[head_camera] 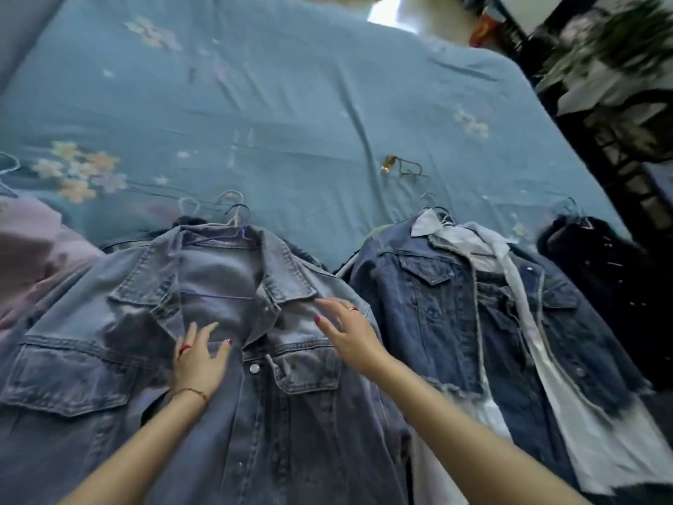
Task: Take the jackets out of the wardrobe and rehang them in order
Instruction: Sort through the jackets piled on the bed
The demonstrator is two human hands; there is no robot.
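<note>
Lying flat on the wrinkled blue floral bedsheet (291, 103), the faded light-blue denim jacket (109, 340) had both hands spread open on its chest: left hand (198, 362), right hand (349, 335), gripping nothing. Just beside lay the darker frayed denim jacket (437, 304).

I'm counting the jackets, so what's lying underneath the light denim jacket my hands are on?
Several hanger hooks and a dark collar edge poke out behind the light denim jacket, so more garments lie under it. How many, and which, is covered.
</note>
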